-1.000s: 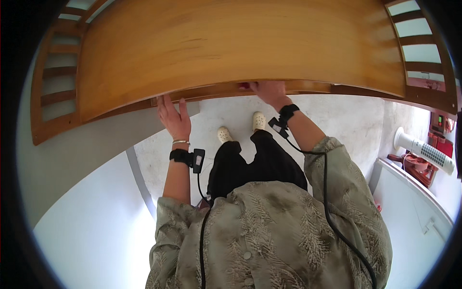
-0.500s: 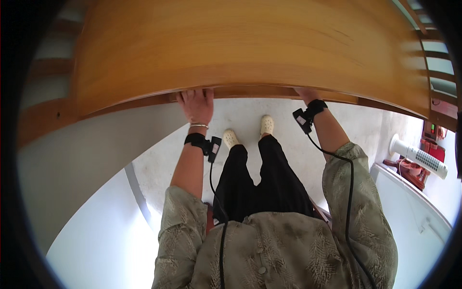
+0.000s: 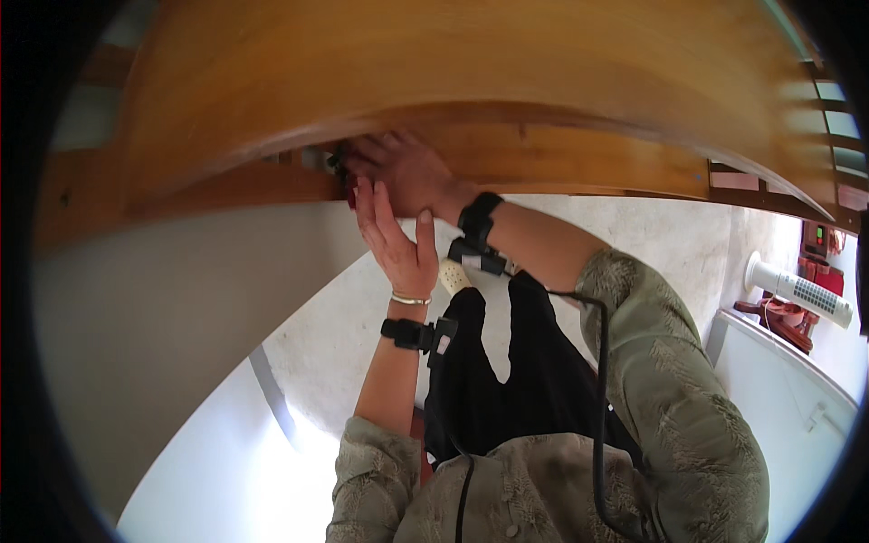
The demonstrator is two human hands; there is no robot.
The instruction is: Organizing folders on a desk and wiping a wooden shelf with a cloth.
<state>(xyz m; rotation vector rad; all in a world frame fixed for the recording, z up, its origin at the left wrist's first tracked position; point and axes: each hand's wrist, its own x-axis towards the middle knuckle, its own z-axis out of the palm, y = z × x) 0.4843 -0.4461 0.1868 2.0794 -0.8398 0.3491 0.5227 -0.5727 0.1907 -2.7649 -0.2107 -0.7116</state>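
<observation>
A broad wooden board (image 3: 471,63) spans the top of the view, its front edge bowed by the lens. Below that edge, in the gap above a wooden rail (image 3: 561,163), my right hand (image 3: 409,170) reaches across to the left, fingers spread and slightly blurred. Close under it my left hand (image 3: 398,244) points upward, open, its fingers stretched out and the fingertips beside the right palm. A small dark and red thing (image 3: 351,192) shows at the fingertips of both hands; its kind is unclear and partly hidden.
Wooden slats (image 3: 837,136) stand at the right side. A white tower fan (image 3: 797,294) leans near reddish wooden furniture (image 3: 778,326). A grey-white wall panel (image 3: 181,308) curves along the left, and pale floor (image 3: 615,217) lies below.
My right hand has left the board's right side and crossed over to the left. My left hand has let go of the edge and dropped slightly. The board has shifted, showing more of the rail.
</observation>
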